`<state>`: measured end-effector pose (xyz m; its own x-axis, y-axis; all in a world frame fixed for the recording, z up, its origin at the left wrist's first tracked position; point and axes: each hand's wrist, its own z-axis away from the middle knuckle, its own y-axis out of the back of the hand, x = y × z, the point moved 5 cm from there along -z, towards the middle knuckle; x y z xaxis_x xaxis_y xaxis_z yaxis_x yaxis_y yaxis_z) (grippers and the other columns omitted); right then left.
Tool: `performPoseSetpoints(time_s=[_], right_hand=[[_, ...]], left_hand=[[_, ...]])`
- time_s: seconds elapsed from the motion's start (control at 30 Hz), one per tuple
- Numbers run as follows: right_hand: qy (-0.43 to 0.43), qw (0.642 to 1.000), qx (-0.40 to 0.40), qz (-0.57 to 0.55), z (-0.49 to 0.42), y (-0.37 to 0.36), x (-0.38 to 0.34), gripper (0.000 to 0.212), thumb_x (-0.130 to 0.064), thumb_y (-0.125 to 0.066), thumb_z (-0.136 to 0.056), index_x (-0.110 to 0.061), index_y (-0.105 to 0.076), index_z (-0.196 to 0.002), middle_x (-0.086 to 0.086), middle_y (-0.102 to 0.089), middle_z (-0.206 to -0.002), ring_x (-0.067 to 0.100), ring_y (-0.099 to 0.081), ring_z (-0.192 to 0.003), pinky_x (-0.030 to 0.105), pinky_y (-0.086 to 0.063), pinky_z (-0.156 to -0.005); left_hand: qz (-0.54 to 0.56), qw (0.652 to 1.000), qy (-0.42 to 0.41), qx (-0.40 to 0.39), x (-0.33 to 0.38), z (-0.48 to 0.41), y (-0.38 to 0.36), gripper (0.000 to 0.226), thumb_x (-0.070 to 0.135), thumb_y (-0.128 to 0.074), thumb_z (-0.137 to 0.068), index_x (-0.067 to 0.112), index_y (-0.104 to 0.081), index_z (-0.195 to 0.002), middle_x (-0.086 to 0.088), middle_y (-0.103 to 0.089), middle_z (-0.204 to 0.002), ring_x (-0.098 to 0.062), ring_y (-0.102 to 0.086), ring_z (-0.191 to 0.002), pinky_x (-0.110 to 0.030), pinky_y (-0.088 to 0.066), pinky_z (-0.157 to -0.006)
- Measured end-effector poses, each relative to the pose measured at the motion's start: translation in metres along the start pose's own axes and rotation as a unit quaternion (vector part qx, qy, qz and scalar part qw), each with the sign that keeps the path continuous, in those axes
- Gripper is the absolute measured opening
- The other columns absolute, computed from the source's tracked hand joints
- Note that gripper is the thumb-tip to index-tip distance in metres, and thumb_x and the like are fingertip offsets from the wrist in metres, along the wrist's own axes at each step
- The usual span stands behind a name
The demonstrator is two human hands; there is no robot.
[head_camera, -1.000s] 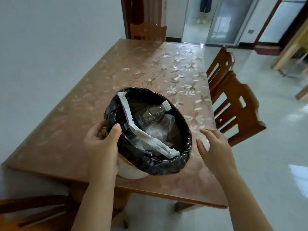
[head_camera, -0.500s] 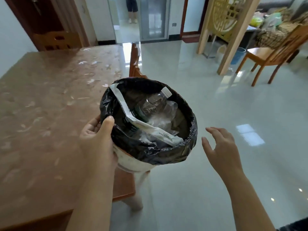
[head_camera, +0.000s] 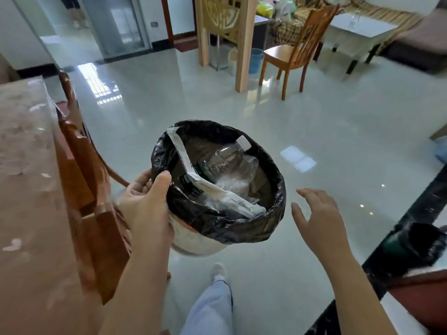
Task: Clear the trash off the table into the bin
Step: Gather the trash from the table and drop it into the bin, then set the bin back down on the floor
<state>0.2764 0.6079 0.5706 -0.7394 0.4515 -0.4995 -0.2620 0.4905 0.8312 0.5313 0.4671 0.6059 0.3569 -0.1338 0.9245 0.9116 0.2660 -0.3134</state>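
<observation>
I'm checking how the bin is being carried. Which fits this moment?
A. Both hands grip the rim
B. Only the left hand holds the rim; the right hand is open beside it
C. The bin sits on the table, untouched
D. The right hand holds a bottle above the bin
B: the left hand pinches the bin at its rim, held over the floor, while the right hand is spread open, apart from it.

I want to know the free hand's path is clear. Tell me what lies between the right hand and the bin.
Nothing lies between them. In the head view, only bare shiny floor shows in the gap between the open right hand and the bin.
</observation>
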Motion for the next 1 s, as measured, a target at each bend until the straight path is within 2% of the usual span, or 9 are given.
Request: performPoseSetpoints(time_s=[0.2, 0.47, 0.57, 0.67, 0.73, 0.87, 1.0], right_hand=[[0.015, 0.999, -0.034, 0.02, -0.127, -0.052, -0.002, 0.032, -0.015, -0.059, -0.083, -0.005, -0.057, -0.114, 0.016, -0.06, -0.112, 0.033, -0.051, -0.104, 0.042, -0.043, -0.088], [0.075, 0.996, -0.053, 0.005, -0.29, -0.107, -0.055, 0.032, -0.015, -0.06, -0.083, -0.006, -0.058, -0.113, 0.012, -0.061, -0.112, 0.031, -0.053, -0.104, 0.041, -0.044, -0.087], [0.089, 0.993, -0.081, -0.001, -0.324, -0.131, -0.063, 0.032, -0.016, -0.059, -0.083, -0.007, -0.058, -0.114, 0.012, -0.061, -0.113, 0.03, -0.052, -0.104, 0.04, -0.044, -0.088], [0.119, 0.985, -0.123, -0.01, -0.362, -0.166, -0.077, 0.032, -0.016, -0.059, -0.084, -0.007, -0.058, -0.114, 0.012, -0.06, -0.113, 0.029, -0.052, -0.105, 0.039, -0.044, -0.089], [0.156, 0.976, -0.153, -0.017, -0.389, -0.192, -0.092, 0.031, -0.016, -0.059, -0.084, -0.007, -0.058, -0.114, 0.012, -0.061, -0.112, 0.029, -0.052, -0.106, 0.039, -0.044, -0.089], [0.246, 0.943, -0.22, -0.044, -0.441, -0.25, -0.135, 0.03, -0.015, -0.059, -0.083, -0.007, -0.059, -0.112, 0.013, -0.061, -0.111, 0.03, -0.051, -0.106, 0.038, -0.041, -0.089], [0.362, 0.883, -0.291, -0.065, -0.48, -0.297, -0.186, 0.03, -0.015, -0.058, -0.083, -0.007, -0.059, -0.112, 0.012, -0.06, -0.112, 0.031, -0.051, -0.105, 0.038, -0.041, -0.089]], left_hand=[[0.011, 0.999, 0.032, 0.015, -0.047, -0.104, -0.086, 0.017, 0.006, -0.069, -0.072, 0.011, -0.064, -0.088, 0.002, -0.07, -0.067, -0.014, -0.065, -0.063, -0.032, -0.057, -0.071], [-0.012, 0.996, -0.035, 0.077, -0.044, -0.223, -0.16, 0.021, 0.008, -0.069, -0.072, 0.022, -0.059, -0.084, 0.006, -0.063, -0.07, -0.003, -0.06, -0.059, -0.019, -0.052, -0.061], [-0.025, 0.994, -0.049, 0.099, -0.046, -0.253, -0.172, 0.021, 0.009, -0.068, -0.072, 0.025, -0.059, -0.081, 0.007, -0.063, -0.069, -0.005, -0.059, -0.061, -0.018, -0.051, -0.06], [-0.038, 0.989, -0.042, 0.135, -0.059, -0.283, -0.171, 0.018, 0.012, -0.068, -0.071, 0.025, -0.061, -0.081, 0.003, -0.061, -0.07, -0.013, -0.057, -0.068, -0.027, -0.05, -0.065], [-0.037, 0.984, -0.038, 0.169, -0.07, -0.299, -0.166, 0.014, 0.013, -0.068, -0.071, 0.026, -0.063, -0.075, 0.004, -0.06, -0.066, -0.013, -0.055, -0.067, -0.029, -0.048, -0.065], [-0.028, 0.966, -0.046, 0.253, -0.09, -0.323, -0.167, 0.019, 0.005, -0.064, -0.077, 0.023, -0.064, -0.073, 0.013, -0.066, -0.057, -0.003, -0.059, -0.056, -0.017, -0.05, -0.054], [-0.032, 0.926, -0.05, 0.373, -0.108, -0.33, -0.176, 0.019, 0.007, -0.064, -0.079, 0.008, -0.062, -0.097, 0.001, -0.069, -0.08, -0.008, -0.064, -0.07, -0.016, -0.05, -0.059]])
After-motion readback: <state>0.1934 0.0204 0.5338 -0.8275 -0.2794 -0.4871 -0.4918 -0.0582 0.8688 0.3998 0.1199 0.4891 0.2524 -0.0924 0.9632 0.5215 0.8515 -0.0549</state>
